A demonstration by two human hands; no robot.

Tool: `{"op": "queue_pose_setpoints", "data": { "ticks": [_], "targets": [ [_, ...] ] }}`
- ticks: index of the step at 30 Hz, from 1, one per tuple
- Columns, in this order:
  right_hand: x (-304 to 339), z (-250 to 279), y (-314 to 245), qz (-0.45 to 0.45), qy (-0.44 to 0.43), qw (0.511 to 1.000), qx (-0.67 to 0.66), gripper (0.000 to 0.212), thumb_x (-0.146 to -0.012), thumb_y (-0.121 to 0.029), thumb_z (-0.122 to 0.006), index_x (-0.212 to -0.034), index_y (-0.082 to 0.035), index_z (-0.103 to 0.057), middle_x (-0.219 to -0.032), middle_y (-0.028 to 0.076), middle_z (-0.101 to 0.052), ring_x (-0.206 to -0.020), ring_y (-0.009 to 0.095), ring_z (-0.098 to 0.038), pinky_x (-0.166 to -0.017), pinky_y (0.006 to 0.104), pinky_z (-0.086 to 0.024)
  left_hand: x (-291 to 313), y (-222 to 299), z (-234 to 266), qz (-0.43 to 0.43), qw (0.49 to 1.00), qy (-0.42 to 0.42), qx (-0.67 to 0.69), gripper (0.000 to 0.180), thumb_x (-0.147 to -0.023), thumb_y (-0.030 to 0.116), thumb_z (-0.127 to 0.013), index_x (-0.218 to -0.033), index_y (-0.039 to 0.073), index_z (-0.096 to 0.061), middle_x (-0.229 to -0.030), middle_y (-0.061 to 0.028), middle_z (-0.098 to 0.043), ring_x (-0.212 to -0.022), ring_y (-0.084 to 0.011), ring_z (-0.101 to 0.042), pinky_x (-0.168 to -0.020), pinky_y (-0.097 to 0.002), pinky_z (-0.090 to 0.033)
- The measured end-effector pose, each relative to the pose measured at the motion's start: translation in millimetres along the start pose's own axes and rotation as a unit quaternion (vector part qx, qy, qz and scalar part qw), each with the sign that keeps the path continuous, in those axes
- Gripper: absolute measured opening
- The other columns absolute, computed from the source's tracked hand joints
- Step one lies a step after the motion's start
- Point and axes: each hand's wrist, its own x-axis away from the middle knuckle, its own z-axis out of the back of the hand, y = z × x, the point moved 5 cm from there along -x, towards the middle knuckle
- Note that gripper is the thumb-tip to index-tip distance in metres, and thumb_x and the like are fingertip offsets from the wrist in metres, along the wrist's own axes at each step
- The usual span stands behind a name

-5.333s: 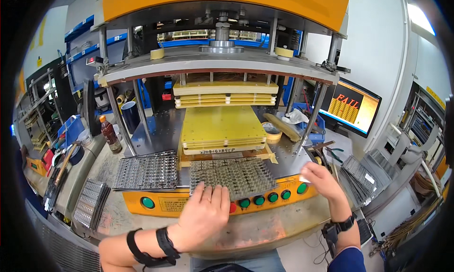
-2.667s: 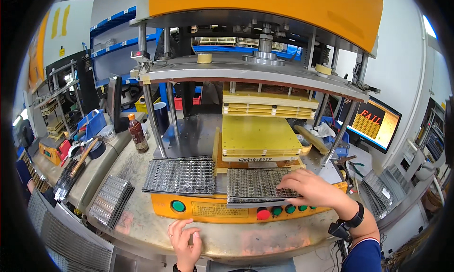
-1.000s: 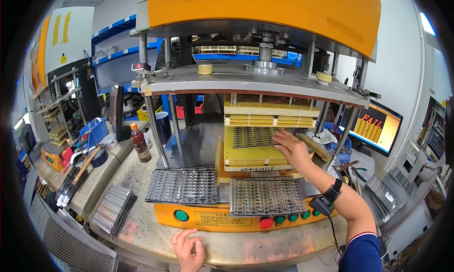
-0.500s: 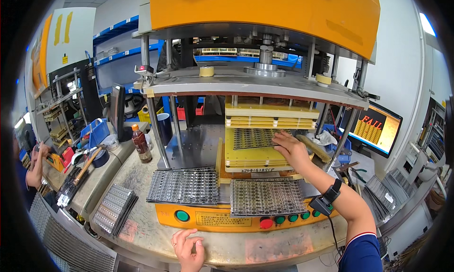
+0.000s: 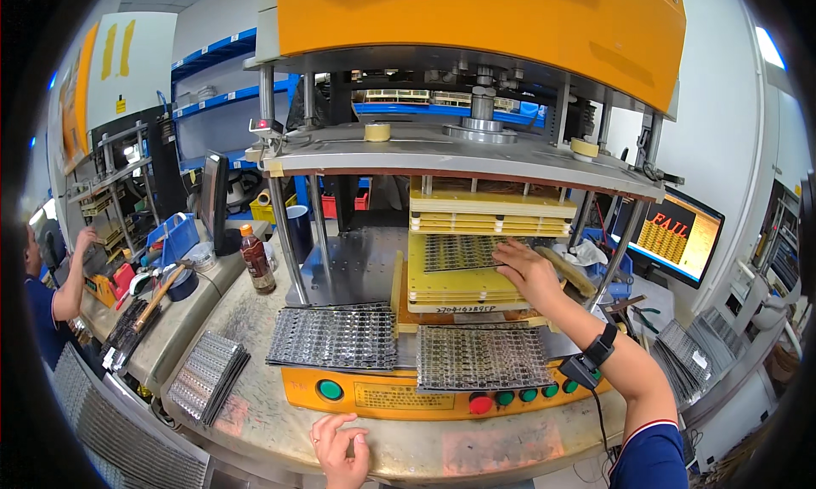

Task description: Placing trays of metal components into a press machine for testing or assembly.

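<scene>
The metal sheet (image 5: 463, 253) lies flat on the yellow block (image 5: 459, 283) inside the big orange press (image 5: 476, 30), and your right hand (image 5: 529, 272) rests on its right edge. Your fingers are spread flat on it, pressing down, not pinching. The sheet is thin and grey, full of little holes in rows, like a grid. It looks light, but it likely bends easily, and its edges may be sharp. Take it by two edges and keep it flat, so it does not bend or catch.

Two more sheets like it, the left sheet (image 5: 333, 338) and the right sheet (image 5: 481, 357), lie just in front of the block. Your left hand (image 5: 340, 446) rests on the surface (image 5: 255, 412) near you, fingers loosely curled, holding nothing.
</scene>
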Motion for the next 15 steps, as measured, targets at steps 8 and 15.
{"op": "queue_pose_setpoints", "data": {
  "ticks": [8, 15],
  "targets": [
    [-5, -11, 13, -0.028, -0.059, 0.998, -0.018, 0.033, -0.095, -0.032, -0.065, -0.115, -0.008, -0.073, -0.127, 0.011, -0.068, -0.129, 0.032, -0.055, -0.101, 0.0457, -0.050, -4, 5, 0, -0.014, 1.000, 0.013, -0.015, 0.007, -0.088, 0.007, -0.062, -0.090, 0.005, -0.069, -0.102, -0.0141, -0.069, -0.103, -0.0335, -0.060, -0.095, -0.0464, -0.043],
    [4, 20, -23, -0.035, -0.118, 0.987, 0.102, 0.046, -0.091, -0.041, -0.067, -0.127, -0.013, -0.065, -0.136, 0.009, -0.062, -0.135, 0.030, -0.050, -0.109, 0.0668, -0.032, 3, -14, -13, 0.072, 0.996, -0.044, -0.018, 0.005, -0.088, 0.010, -0.064, -0.086, 0.006, -0.067, -0.095, -0.0110, -0.067, -0.094, -0.0318, -0.060, -0.087, -0.0440, -0.042]
  ]
}}
